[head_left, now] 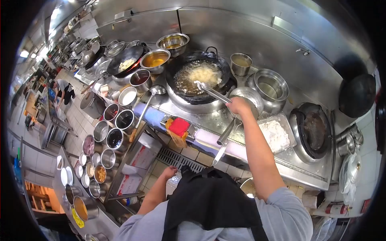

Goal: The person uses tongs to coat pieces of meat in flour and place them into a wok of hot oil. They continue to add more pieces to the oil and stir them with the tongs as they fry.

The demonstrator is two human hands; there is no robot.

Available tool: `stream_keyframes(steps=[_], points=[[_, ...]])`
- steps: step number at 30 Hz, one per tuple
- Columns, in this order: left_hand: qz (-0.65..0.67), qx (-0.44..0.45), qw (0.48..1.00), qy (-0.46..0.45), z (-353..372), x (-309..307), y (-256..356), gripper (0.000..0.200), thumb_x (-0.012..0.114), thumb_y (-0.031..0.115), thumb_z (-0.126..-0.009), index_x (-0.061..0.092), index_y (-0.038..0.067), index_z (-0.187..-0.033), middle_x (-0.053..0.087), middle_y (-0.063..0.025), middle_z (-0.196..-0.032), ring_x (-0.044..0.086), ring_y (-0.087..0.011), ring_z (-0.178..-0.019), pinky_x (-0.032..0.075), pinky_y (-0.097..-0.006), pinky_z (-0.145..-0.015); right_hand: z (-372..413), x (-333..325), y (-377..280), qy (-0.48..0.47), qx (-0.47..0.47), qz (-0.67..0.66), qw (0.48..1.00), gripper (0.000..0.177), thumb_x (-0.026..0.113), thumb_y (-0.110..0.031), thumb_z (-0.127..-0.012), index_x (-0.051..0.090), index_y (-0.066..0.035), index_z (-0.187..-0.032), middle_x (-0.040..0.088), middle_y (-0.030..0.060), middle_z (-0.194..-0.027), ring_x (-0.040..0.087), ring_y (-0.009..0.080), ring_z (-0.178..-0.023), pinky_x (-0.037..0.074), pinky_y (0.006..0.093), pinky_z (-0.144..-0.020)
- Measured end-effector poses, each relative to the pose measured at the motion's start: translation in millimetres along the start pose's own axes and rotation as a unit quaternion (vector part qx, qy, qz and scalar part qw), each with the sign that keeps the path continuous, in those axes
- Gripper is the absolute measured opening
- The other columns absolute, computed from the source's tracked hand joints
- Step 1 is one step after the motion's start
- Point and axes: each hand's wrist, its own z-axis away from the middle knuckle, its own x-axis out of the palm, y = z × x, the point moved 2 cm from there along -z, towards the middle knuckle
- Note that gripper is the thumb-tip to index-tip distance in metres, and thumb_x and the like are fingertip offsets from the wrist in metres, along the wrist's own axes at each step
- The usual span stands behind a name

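My right hand [239, 107] is closed around metal tongs [215, 93], whose tips reach over the near edge of a wok [173, 76] of bubbling oil. Pale, foamy food [203, 73] fries in it. A perforated skimmer [252, 96] lies just beyond that hand, its handle pointing toward me. Below my right forearm is a tray of white flour-like powder [276, 134]. My left hand [169, 172] hangs low beside my black apron [209, 201], fingers curled; whether it holds anything is hidden.
Steel bowls of amber liquid [155, 60] stand left of the wok. A ladle [157, 90] rests near several sauce pots [125, 119]. Another wok [128, 60] sits farther left. A dark burner [311, 128] is on the right. Another person [62, 90] bends over a far counter.
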Motion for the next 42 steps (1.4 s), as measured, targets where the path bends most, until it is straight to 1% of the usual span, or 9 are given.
stream_keyframes(steps=[6, 9, 14, 16, 18, 20, 27, 31, 42], points=[[-0.006, -0.053, 0.998, -0.027, 21, 20, -29, 0.033, 0.057, 0.021, -0.082, 0.059, 0.002, -0.109, 0.063, -0.0106, -0.095, 0.062, -0.0183, -0.079, 0.051, -0.0318, -0.065, 36, -37, 75, 0.145, -0.016, -0.049, 0.988, 0.041, 0.057, -0.037, -0.083, 0.06, -0.007, -0.11, 0.06, 0.0168, -0.108, 0.056, 0.0331, -0.103, 0.045, 0.0409, -0.086], [-0.019, -0.064, 0.993, -0.102, 5, 25, -86, 0.027, 0.052, 0.025, -0.082, 0.061, 0.006, -0.098, 0.062, -0.0066, -0.087, 0.059, -0.0164, -0.07, 0.045, -0.0306, -0.056, 112, -85, 135, 0.244, 0.068, -0.018, 0.967, 0.04, 0.061, -0.036, -0.079, 0.06, -0.014, -0.113, 0.062, 0.0137, -0.106, 0.056, 0.0319, -0.103, 0.045, 0.0406, -0.086], [-0.101, 0.029, 0.984, -0.142, 31, 24, -67, 0.025, 0.051, 0.027, -0.081, 0.058, 0.011, -0.099, 0.06, -0.0027, -0.084, 0.055, -0.0157, -0.064, 0.042, -0.0364, -0.057, 217, -134, 216, 0.116, 0.222, 0.173, 0.952, 0.036, 0.061, -0.035, -0.078, 0.062, -0.013, -0.106, 0.064, 0.0122, -0.099, 0.061, 0.0302, -0.092, 0.049, 0.0405, -0.078], [-0.116, -0.069, 0.985, -0.111, 23, 27, -45, 0.025, 0.051, 0.027, -0.081, 0.058, 0.011, -0.099, 0.06, -0.0026, -0.083, 0.057, -0.0167, -0.066, 0.042, -0.0368, -0.057, 245, -129, 234, 0.097, 0.223, 0.217, 0.945, 0.036, 0.064, -0.034, -0.075, 0.063, -0.011, -0.102, 0.064, 0.0129, -0.1, 0.061, 0.0298, -0.094, 0.049, 0.0405, -0.079], [-0.209, 0.026, 0.966, -0.149, -10, 31, -49, 0.029, 0.051, 0.028, -0.081, 0.058, 0.008, -0.101, 0.06, -0.0038, -0.085, 0.058, -0.0173, -0.069, 0.042, -0.0316, -0.056, 264, -111, 250, 0.033, 0.261, 0.253, 0.931, 0.04, 0.067, -0.036, -0.072, 0.063, -0.008, -0.1, 0.063, 0.014, -0.102, 0.06, 0.0304, -0.096, 0.049, 0.0403, -0.081], [-0.056, -0.094, 0.988, -0.11, -19, 40, -14, 0.033, 0.054, 0.025, -0.081, 0.058, 0.006, -0.107, 0.06, -0.0053, -0.087, 0.059, -0.017, -0.073, 0.044, -0.0274, -0.057, 275, -83, 267, 0.021, 0.258, 0.22, 0.941, 0.046, 0.068, -0.04, -0.071, 0.062, -0.005, -0.1, 0.062, 0.0157, -0.105, 0.059, 0.0311, -0.098, 0.048, 0.0404, -0.083], [-0.013, 0.056, 0.991, -0.124, -42, 63, 68, 0.03, 0.057, 0.021, -0.085, 0.057, 0.002, -0.109, 0.062, -0.007, -0.09, 0.06, -0.0149, -0.071, 0.047, -0.0275, -0.058, 262, -14, 295, 0.015, 0.298, 0.129, 0.946, 0.047, 0.066, -0.043, -0.074, 0.062, -0.004, -0.1, 0.061, 0.0163, -0.107, 0.058, 0.033, -0.099, 0.047, 0.0417, -0.083], [-0.035, 0.044, 0.993, -0.101, -23, 56, 74, 0.033, 0.058, 0.022, -0.084, 0.056, 0.001, -0.109, 0.062, -0.0072, -0.09, 0.06, -0.0148, -0.077, 0.048, -0.0282, -0.059, 277, -45, 267, 0.03, 0.303, 0.118, 0.945, 0.038, 0.066, -0.037, -0.075, 0.064, -0.008, -0.099, 0.062, 0.0136, -0.105, 0.059, 0.0311, -0.098, 0.047, 0.0405, -0.083], [0.019, -0.095, 0.993, -0.061, -1, 6, -100, 0.026, 0.054, 0.026, -0.083, 0.061, 0.012, -0.104, 0.063, -0.0025, -0.087, 0.061, -0.0163, -0.072, 0.045, -0.0326, -0.054, 252, -107, 211, 0.175, 0.206, 0.025, 0.963, 0.039, 0.069, -0.03, -0.072, 0.064, -0.01, -0.105, 0.063, 0.016, -0.1, 0.06, 0.0328, -0.094, 0.046, 0.039, -0.081]])
